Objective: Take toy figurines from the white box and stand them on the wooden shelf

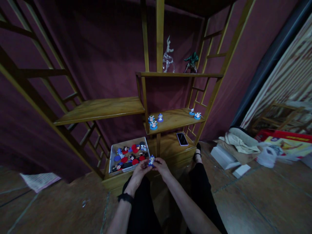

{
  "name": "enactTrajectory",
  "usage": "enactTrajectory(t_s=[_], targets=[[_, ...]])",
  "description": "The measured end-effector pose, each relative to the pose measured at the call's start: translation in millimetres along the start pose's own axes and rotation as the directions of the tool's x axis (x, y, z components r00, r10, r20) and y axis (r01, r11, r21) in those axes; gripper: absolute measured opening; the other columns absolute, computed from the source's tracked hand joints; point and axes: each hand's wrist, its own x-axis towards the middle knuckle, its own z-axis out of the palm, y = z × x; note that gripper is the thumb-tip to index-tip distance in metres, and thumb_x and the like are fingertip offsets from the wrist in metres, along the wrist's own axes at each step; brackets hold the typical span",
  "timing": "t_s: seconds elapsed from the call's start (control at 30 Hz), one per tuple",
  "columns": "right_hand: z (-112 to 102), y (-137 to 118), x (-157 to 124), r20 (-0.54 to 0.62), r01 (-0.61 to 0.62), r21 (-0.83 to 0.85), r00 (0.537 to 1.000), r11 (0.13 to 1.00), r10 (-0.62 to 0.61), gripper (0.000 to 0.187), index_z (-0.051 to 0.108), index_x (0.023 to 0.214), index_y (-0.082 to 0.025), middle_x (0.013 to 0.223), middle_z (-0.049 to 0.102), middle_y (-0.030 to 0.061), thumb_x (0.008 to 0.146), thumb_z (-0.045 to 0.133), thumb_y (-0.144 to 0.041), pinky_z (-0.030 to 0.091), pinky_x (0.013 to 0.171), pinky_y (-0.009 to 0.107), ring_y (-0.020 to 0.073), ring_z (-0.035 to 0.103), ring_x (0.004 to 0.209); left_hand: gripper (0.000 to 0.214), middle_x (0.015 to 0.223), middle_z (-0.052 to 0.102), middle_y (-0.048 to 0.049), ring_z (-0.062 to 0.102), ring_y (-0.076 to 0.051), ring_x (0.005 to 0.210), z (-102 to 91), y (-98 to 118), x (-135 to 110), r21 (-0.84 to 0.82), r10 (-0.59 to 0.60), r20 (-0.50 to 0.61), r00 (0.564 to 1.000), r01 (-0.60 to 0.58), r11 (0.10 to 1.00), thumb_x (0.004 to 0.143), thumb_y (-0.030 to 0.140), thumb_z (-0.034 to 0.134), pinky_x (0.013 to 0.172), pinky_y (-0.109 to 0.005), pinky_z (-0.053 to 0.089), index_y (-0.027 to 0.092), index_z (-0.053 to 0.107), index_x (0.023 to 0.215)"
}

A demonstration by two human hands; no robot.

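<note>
Between my two hands, in front of the shelf unit, is a small purple-and-white figurine (pixel 151 160). The fingers of my left hand (pixel 142 169) pinch it from the left, and those of my right hand (pixel 161 166) grip its right side. Just left of them stands a cardboard box (pixel 128 142) holding several figurines with red, blue and black parts. On the shelf above (pixel 170 119), a purple-based figurine (pixel 160 117) stands beside two blue-based ones (pixel 153 124) at the left end. Two more blue-based figurines (pixel 197 115) are at its right end.
A phone (pixel 182 139) lies on the lowest board. Higher up stand a clear deer figure (pixel 168 57) and a dark green figure (pixel 191 61). A bare shelf board (pixel 102 109) juts out above the box. White boxes (pixel 224 157), cloth and a plastic jug (pixel 266 156) lie on the floor at right.
</note>
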Motion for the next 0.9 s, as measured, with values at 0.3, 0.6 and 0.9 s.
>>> enactTrajectory(t_s=[0.3,0.6,0.9], targets=[[3,-3,-6,-0.012,0.006,0.047,1.0,0.999,-0.006,0.03,0.063,0.076,-0.015,0.073,0.063,0.0016,0.054,0.071,-0.033,0.05,0.063,0.028,0.0134,0.059,0.064,0.043,0.093,0.067,-0.0069,0.06,-0.022,0.091,3.5,2,-1,0.019,-0.01,-0.011,1.0,0.01,1.0,0.054,0.024,0.075,0.084,-0.036,0.045,0.016,0.061,0.093],[-3,-9,-13,0.109,0.014,0.076,0.994,0.997,-0.022,0.047,0.065,0.09,-0.015,0.083,0.067,0.0055,0.049,0.077,-0.035,0.048,0.076,0.035,0.0192,0.061,0.08,0.038,0.092,0.067,-0.0074,0.06,-0.018,0.084,-1.4,1,-3,0.028,0.018,-0.006,1.0,-0.017,0.999,0.059,0.027,0.073,0.081,-0.033,0.044,0.014,0.062,0.093],[-6,-3,-10,0.109,0.02,0.063,0.994,0.998,-0.027,0.044,0.065,0.09,-0.016,0.087,0.067,0.0045,0.051,0.075,-0.034,0.047,0.078,0.035,0.0186,0.061,0.081,0.037,0.089,0.067,-0.0055,0.061,-0.018,0.084,-1.1,-6,-1,0.124,0.064,-0.046,0.997,-0.058,0.991,0.059,0.026,0.071,0.084,-0.036,0.044,0.015,0.06,0.093]])
